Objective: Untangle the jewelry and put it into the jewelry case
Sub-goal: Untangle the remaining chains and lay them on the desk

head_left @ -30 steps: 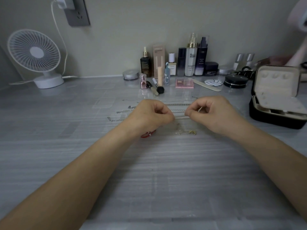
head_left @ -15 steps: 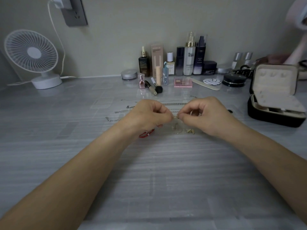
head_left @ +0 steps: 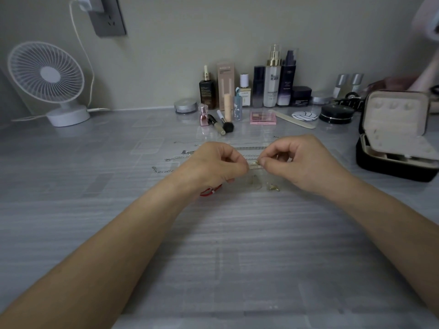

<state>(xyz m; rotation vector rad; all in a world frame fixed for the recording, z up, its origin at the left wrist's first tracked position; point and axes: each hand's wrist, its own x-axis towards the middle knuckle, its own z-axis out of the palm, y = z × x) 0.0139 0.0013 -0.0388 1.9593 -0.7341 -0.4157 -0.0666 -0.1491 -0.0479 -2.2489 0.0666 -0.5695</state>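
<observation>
A thin gold chain (head_left: pixel 253 163) was held pinched crosswise between the left hand (head_left: pixel 213 165) and the right hand (head_left: pixel 301 162), the open black jewelry case (head_left: pixel 392 168) being placed nearer the right.

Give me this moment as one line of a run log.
step: untangling | left hand: pinches thin chain | right hand: pinches same chain | jewelry case: open, at right

A chain (head_left: pixel 253 163) runs between my left grip (head_left: pixel 213 165) and right grip (head_left: pixel 301 162); loose chains (head_left: pixel 171 159) behind, jewelry case (head_left: pixel 392 138) right, bottles (head_left: pixel 272 81) beyond, fan (head_left: pixel 47 74) far left.
</observation>
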